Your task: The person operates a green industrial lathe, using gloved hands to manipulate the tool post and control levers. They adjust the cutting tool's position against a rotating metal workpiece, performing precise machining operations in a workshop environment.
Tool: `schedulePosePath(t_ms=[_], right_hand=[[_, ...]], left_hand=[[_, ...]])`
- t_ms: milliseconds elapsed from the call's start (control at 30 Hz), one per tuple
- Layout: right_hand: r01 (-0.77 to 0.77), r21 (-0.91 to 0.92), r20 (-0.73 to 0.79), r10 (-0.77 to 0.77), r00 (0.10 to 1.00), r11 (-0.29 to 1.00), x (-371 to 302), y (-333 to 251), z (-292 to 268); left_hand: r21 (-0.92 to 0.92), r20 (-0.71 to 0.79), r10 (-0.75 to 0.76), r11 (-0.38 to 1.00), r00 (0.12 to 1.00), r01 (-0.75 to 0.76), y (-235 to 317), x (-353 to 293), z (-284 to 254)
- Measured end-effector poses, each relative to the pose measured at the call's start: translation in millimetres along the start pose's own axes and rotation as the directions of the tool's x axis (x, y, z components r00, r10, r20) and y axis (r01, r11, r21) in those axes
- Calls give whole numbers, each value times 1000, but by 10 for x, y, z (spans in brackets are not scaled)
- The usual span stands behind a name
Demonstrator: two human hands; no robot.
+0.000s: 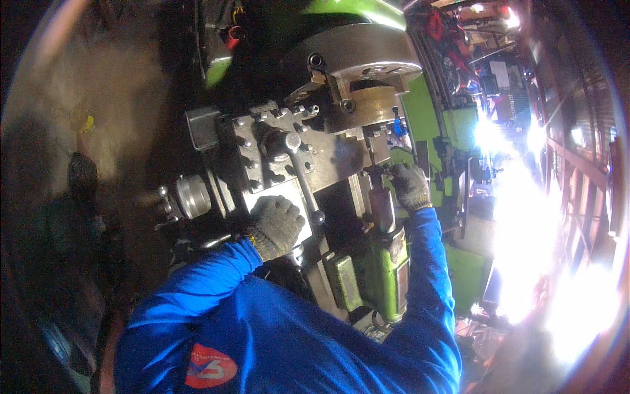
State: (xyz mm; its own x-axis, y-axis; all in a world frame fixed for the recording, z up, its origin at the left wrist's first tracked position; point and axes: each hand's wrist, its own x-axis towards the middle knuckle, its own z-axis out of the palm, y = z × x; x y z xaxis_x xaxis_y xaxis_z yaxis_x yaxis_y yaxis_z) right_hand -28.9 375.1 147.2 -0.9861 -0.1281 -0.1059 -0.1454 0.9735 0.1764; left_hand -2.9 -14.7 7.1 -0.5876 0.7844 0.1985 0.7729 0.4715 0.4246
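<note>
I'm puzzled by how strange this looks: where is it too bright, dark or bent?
In the head view: glare whites out much of the right; shadow darkens the left; edges bow near the curved dark rim; gloved left hand and right hand are readable.

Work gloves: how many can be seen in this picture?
2: one grey glove on the left hand, near the toolpost; the other on the right hand, near the tailstock. More may be hidden in shadow.

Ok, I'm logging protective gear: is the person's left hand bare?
No, the left hand wears a grey glove that reaches to the blue sleeve.
</note>
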Motion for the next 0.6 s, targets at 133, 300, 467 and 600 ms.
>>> schedulePosePath(t_ms=[133,300,467,600], right_hand=[[164,-151,51,-158,986,975,150,24,-127],[275,-154,47,-271,961,949,249,35,-212],[57,85,82,-64,995,995,55,146,26],[-209,84,166,193,967,974,-36,36,151]], left_hand=[[-20,-14,7,1000,1000,-8,-25,-8,76],[-19,-41,-1,1000,999,0,-14,0,139],[6,-56,9,1000,998,-8,-7,2,86],[29,-38,-3,1000,999,4,8,-7,54]])
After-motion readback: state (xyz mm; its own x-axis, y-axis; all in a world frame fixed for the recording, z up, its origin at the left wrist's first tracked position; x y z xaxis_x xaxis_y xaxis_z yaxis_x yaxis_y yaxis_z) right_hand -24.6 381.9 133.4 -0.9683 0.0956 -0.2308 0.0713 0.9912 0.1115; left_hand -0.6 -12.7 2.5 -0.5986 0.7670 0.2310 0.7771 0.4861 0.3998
